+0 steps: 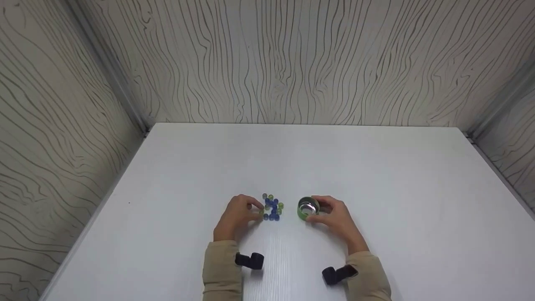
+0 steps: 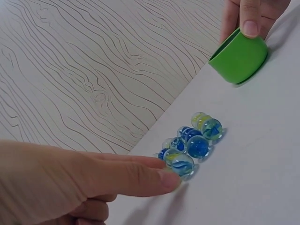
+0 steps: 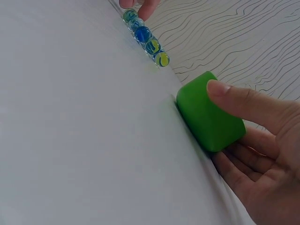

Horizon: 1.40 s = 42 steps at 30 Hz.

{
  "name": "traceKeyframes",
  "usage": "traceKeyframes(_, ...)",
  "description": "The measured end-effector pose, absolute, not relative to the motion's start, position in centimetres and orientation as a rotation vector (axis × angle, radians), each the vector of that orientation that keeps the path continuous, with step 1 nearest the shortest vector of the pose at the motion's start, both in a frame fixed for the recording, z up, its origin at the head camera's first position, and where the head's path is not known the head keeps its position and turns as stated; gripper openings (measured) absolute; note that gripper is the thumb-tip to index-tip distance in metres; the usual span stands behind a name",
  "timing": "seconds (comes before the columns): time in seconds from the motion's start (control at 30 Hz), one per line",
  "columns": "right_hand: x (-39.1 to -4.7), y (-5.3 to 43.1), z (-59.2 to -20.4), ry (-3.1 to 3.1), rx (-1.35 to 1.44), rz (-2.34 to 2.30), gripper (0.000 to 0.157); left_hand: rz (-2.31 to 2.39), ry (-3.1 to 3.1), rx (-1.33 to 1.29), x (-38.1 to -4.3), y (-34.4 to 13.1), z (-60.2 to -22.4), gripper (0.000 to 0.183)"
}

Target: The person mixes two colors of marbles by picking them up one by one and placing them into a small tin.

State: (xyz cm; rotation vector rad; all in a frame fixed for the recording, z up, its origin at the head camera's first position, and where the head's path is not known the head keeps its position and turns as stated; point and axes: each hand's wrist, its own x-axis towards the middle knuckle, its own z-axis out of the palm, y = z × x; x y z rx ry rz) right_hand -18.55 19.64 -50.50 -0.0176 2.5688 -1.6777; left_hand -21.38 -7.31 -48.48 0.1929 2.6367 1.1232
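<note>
Several glass marbles (image 1: 273, 211), blue and yellow-green, lie in a tight group on the white table. At the group's left edge my left hand (image 1: 238, 215) pinches a greenish marble (image 1: 261, 212) between thumb and forefinger; in the left wrist view the thumb partly hides that spot. My right hand (image 1: 336, 217) holds a small round green cup (image 2: 241, 58) by its side, thumb near and fingers behind. The cup stands upright on the table, right of the marbles, its silvery inside showing from above. In the right wrist view its green wall (image 3: 206, 115) faces the camera.
The white table (image 1: 334, 159) reaches to a wood-grain patterned wall (image 1: 276, 62) at the back, with similar panels at both sides. Dark wrist cameras (image 1: 256, 261) sit on both beige sleeves (image 1: 222, 267).
</note>
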Motion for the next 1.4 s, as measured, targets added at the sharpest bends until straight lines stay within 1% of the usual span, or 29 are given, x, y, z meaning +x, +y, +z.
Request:
traceKeyframes(0.2,-18.6,19.6,-50.5,2.565,-0.013,-1.675,0.060,1.117,2.629,0.143,-21.3,-7.2,-48.7,0.018)
traceKeyframes(0.6,-18.6,19.7,-50.5,2.549,-0.014,-1.687,0.060,1.113,2.649,0.152,-21.4,-7.2,-48.7,0.015)
traceKeyframes(1.17,-18.7,19.8,-50.6,2.550,0.000,-1.663,0.060,1.148,2.663,0.151,-21.1,-6.9,-47.8,0.014)
traceKeyframes(1.4,-18.7,19.8,-50.6,2.547,0.000,-1.658,0.061,1.117,2.690,0.189,-21.0,-6.7,-47.2,0.015)
